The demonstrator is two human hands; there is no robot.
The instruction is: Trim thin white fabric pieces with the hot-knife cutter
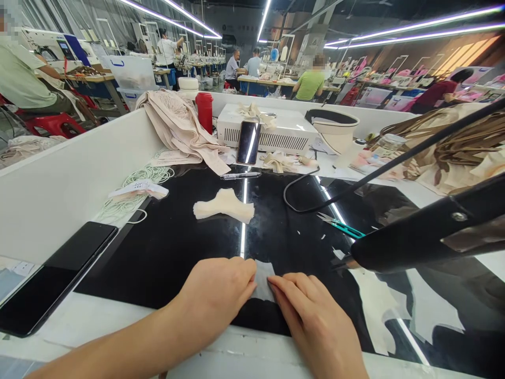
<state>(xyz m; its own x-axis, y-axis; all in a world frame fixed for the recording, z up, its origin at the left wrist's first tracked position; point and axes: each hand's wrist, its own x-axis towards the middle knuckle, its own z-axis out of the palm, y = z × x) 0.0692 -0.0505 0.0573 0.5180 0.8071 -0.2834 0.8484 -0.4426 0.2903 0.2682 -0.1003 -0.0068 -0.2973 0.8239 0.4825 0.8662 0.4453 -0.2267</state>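
Here, small pale translucent fabric piece, flat on black mat, both hands pinching it.

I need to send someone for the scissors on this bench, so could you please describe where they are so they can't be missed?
Start at the glossy black work surface in front of the person. Right of its middle, just below the loop of black cable, lie the small snips. They are the only tool there with teal handles, unlike the cream fabric piece to their left.

just one head cam, looking forward and down, close over the black worktable, factory hall behind.
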